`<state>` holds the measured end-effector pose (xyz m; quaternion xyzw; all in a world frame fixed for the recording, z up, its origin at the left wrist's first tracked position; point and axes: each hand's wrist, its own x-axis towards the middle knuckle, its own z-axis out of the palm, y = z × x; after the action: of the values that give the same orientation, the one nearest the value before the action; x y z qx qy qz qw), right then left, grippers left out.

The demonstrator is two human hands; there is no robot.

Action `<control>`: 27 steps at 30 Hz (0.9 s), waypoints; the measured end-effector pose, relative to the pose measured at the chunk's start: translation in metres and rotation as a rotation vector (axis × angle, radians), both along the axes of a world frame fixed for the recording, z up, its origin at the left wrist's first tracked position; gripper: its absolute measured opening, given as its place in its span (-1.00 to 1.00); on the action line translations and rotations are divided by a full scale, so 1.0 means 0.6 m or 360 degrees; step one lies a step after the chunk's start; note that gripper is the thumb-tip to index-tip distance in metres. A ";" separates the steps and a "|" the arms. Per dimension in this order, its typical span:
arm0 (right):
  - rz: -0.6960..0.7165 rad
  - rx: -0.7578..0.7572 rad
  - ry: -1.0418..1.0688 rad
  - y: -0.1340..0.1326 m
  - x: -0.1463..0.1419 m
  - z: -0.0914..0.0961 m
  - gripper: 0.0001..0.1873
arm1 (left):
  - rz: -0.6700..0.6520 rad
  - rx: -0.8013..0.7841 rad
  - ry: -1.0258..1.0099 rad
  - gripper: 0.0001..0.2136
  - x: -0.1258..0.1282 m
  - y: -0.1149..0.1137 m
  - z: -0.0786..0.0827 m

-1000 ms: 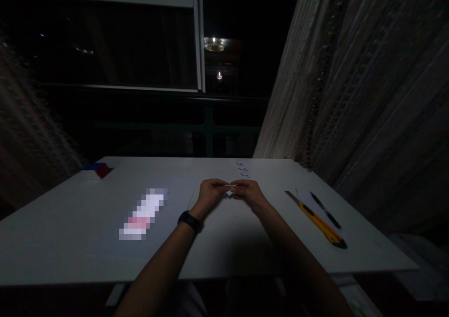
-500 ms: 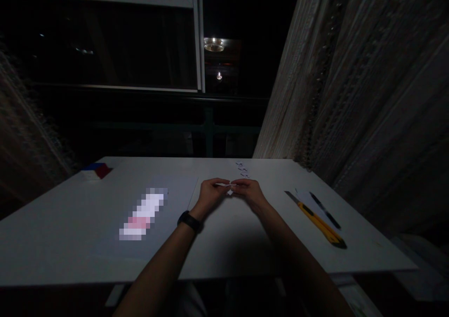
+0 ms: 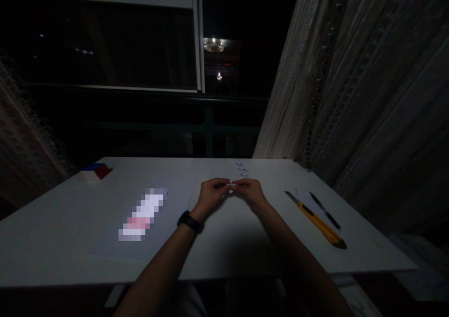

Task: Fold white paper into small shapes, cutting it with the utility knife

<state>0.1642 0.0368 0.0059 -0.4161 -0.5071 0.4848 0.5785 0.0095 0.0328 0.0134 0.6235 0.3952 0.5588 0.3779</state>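
Note:
My left hand (image 3: pixel 213 194), with a dark band on its wrist, is closed in a pinch over the middle of the white table. Opposite it, my right hand (image 3: pixel 249 190) pinches too, and the fingertips of both nearly meet. Between them they hold a small piece of white paper (image 3: pixel 231 184), mostly hidden by the fingers. Just beyond the hands, several small folded paper pieces (image 3: pixel 242 169) lie in a row on the table.
To the right lie a yellow box cutter (image 3: pixel 321 223) with its blade out, a black pen (image 3: pixel 324 209) and a paper strip. A large sheet (image 3: pixel 175 223) with a blurred-out patch covers the left. A coloured cube (image 3: pixel 95 171) sits at the far left, curtains (image 3: pixel 284 102) behind.
The fingers have shifted slightly on the white paper, and less of it shows between them. Everything else on the table stays where it was.

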 end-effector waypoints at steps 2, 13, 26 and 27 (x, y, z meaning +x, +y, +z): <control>0.0035 0.0014 0.0020 -0.001 -0.001 0.000 -0.63 | 0.0037 0.0009 0.0015 -0.76 -0.001 0.002 -0.001; -0.0015 0.0057 -0.0104 0.008 0.005 -0.011 -0.65 | -0.0032 -0.0073 0.0142 -0.80 -0.008 0.000 0.010; -0.0067 0.0104 -0.0239 0.008 0.007 -0.006 -0.66 | 0.0088 0.0182 0.0233 -0.87 -0.005 -0.005 0.011; -0.0073 0.0100 -0.0245 0.007 0.007 -0.004 -0.66 | 0.0067 0.0179 0.0238 -0.86 -0.005 -0.006 0.012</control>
<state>0.1686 0.0407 0.0035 -0.4453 -0.5553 0.4220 0.5615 0.0063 0.0293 0.0204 0.6753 0.4032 0.5399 0.2999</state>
